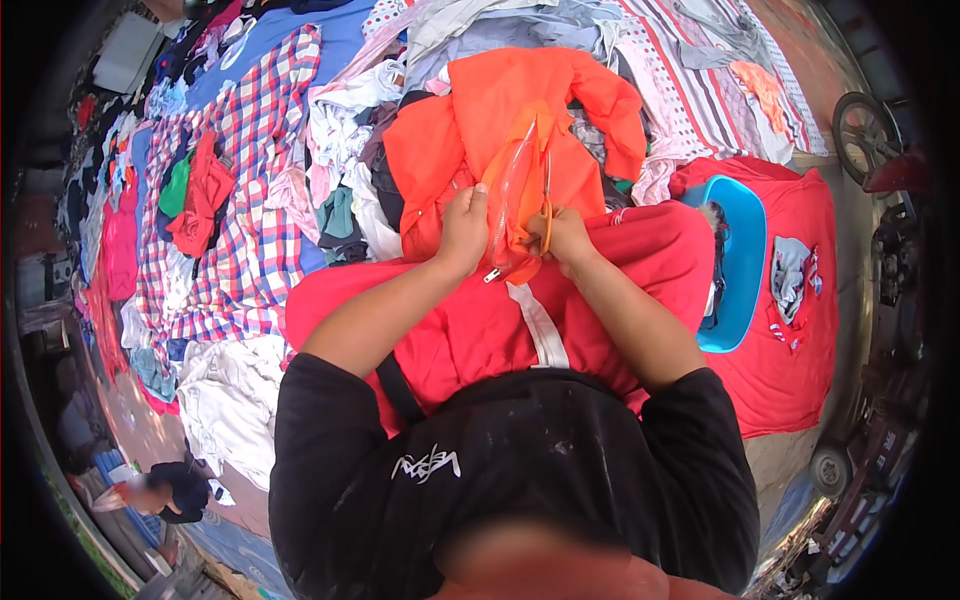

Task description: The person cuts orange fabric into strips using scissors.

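My left hand [465, 226] is closed on the edge of a bright orange garment [500, 100], next to its zipper [512, 195]. The zipper's pull hangs at the lower end, above my lap. My right hand [562, 234] is closed around orange-handled scissors [546, 212]. Their blades point away from me and lie along the orange cloth beside the zipper; whether they are apart is hard to make out. Most of the garment spreads out beyond my hands, over a pile of clothes. Red cloth [640, 250] covers my legs beneath both hands.
To my right stands a blue tub [740, 270] with dark things inside, on a red cloth [800, 380] with scraps [790, 275]. Piled clothes and a plaid cloth [255, 130] lie left and ahead. Another person [175, 492] is at lower left. A wheel [865, 135] shows at right.
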A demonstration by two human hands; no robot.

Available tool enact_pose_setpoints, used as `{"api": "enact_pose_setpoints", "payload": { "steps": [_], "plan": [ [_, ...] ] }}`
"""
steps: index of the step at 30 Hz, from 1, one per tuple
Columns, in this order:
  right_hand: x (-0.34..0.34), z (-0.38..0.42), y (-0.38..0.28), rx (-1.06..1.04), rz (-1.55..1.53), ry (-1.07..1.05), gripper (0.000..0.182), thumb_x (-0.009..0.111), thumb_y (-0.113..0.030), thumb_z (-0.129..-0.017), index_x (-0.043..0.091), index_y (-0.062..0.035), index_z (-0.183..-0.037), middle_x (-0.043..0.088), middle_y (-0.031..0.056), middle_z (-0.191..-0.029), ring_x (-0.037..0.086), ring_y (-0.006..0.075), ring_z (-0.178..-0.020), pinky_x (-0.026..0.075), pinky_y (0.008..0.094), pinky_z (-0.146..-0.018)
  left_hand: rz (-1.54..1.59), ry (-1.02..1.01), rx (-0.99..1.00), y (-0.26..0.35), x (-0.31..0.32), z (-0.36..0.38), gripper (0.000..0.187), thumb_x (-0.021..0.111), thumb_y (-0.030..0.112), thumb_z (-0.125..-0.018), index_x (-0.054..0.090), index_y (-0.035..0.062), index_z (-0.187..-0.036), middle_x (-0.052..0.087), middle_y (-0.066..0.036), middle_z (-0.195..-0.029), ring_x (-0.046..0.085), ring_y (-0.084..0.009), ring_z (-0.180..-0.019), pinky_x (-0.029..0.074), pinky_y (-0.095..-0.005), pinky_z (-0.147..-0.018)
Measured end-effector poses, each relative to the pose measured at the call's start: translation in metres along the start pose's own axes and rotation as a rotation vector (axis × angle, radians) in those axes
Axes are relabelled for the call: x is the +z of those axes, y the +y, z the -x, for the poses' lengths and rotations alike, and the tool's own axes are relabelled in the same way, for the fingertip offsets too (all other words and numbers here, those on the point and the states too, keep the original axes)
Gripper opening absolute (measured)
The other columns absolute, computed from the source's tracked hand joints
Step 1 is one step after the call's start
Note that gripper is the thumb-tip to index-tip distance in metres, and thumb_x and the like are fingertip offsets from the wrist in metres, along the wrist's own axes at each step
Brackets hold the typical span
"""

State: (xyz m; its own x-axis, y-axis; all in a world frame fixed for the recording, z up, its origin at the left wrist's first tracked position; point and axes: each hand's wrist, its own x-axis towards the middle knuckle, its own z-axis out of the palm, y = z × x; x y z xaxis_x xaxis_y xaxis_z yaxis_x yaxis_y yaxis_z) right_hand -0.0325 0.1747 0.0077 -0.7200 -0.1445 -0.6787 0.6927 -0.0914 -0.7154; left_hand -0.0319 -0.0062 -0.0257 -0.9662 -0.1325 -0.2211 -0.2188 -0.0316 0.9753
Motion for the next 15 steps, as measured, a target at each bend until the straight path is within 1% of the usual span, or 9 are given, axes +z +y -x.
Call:
{"api": "enact_pose_setpoints", "payload": {
  "steps": [1,2,4,7,9,10,13,14,15],
  "plan": [
    [0.001,-0.002,0.002,-0.053,0.022,0.019,0.009,0.067,-0.006,-0.08,0.06,-0.0011,-0.079,0.066,0.01,-0.069,0.06,0.0136,-0.049,0.044,0.0261,-0.04,0.079,0.002,-0.056,-0.001,0.001,0.004,0.037,0.049,0.028,-0.107,0.054,0.0011,-0.082,0.055,-0.004,-0.075,0.047,-0.0117,-0.065,0.042,-0.0339,-0.062],
    [0.002,-0.004,0.003,-0.105,0.044,0.038,0.009,0.067,-0.007,-0.08,0.06,-0.0007,-0.081,0.065,0.0094,-0.069,0.06,0.0133,-0.05,0.044,0.026,-0.041,0.159,-0.033,-0.172,-0.001,0.001,0.006,0.034,0.051,0.028,-0.106,0.057,0.0012,-0.086,0.057,-0.003,-0.078,0.049,-0.0108,-0.067,0.044,-0.0326,-0.064],
    [0.001,-0.008,0.003,-0.188,0.092,0.088,0.013,0.069,-0.008,-0.081,0.06,-0.0003,-0.084,0.064,0.0078,-0.069,0.059,0.0126,-0.051,0.044,0.0259,-0.043,0.32,-0.102,-0.404,0.042,0.007,0.015,0.028,0.054,0.026,-0.105,0.062,0.0014,-0.094,0.061,-0.001,-0.082,0.054,-0.0091,-0.07,0.048,-0.0298,-0.066],
    [-0.002,-0.001,-0.009,-0.269,0.121,0.167,0.019,0.073,-0.014,-0.084,0.06,-0.0006,-0.087,0.061,0.0048,-0.067,0.057,0.0115,-0.051,0.044,0.0258,-0.045,0.354,-0.167,-0.438,0.05,0.003,0.015,0.027,0.057,0.024,-0.103,0.064,-0.0014,-0.106,0.066,-0.004,-0.089,0.06,-0.0098,-0.075,0.051,-0.0287,-0.07],
    [-0.001,0.016,-0.027,-0.302,0.069,0.202,0.023,0.074,-0.019,-0.086,0.06,-0.0015,-0.087,0.058,0.003,-0.066,0.055,0.0109,-0.05,0.044,0.0259,-0.046,0.306,-0.144,-0.384,0.048,0.001,0.015,0.025,0.057,0.022,-0.102,0.064,-0.0013,-0.105,0.066,-0.004,-0.089,0.06,-0.0092,-0.075,0.05,-0.0289,-0.069],
    [-0.001,0.025,-0.034,-0.296,0.062,0.161,0.034,0.073,-0.035,-0.09,0.06,-0.0037,-0.087,0.058,0.0026,-0.067,0.057,0.0122,-0.05,0.044,0.0255,-0.046,0.281,-0.131,-0.356,0.047,0.0,0.015,0.024,0.057,0.021,-0.102,0.064,-0.0013,-0.105,0.066,-0.004,-0.09,0.06,-0.0089,-0.075,0.05,-0.029,-0.068],
    [0.01,0.071,-0.049,-0.107,-0.089,0.02,0.041,0.067,-0.045,-0.093,0.06,-0.0049,-0.088,0.06,0.0036,-0.067,0.06,0.0144,-0.051,0.044,0.025,-0.045,0.204,-0.124,-0.258,0.039,-0.001,0.016,0.023,0.057,0.02,-0.101,0.064,-0.0021,-0.104,0.065,-0.003,-0.087,0.057,-0.0083,-0.075,0.048,-0.0293,-0.067],
    [0.013,0.08,-0.041,-0.055,-0.087,-0.012,0.046,0.062,-0.051,-0.096,0.06,-0.0059,-0.088,0.06,0.0039,-0.066,0.062,0.016,-0.051,0.044,0.0249,-0.043,0.161,-0.112,-0.227,0.036,-0.001,0.015,0.024,0.058,0.021,-0.101,0.063,-0.0022,-0.103,0.064,-0.003,-0.085,0.056,-0.0082,-0.074,0.047,-0.0294,-0.067],
    [0.016,0.089,-0.03,-0.042,-0.099,-0.095,0.044,0.059,-0.05,-0.097,0.06,-0.0063,-0.087,0.058,0.0039,-0.065,0.062,0.0158,-0.051,0.043,0.0254,-0.042,0.118,-0.101,-0.195,0.033,0.0,0.014,0.024,0.058,0.021,-0.101,0.063,-0.0023,-0.102,0.063,-0.003,-0.084,0.055,-0.0081,-0.073,0.047,-0.0295,-0.067]
  ]
}}
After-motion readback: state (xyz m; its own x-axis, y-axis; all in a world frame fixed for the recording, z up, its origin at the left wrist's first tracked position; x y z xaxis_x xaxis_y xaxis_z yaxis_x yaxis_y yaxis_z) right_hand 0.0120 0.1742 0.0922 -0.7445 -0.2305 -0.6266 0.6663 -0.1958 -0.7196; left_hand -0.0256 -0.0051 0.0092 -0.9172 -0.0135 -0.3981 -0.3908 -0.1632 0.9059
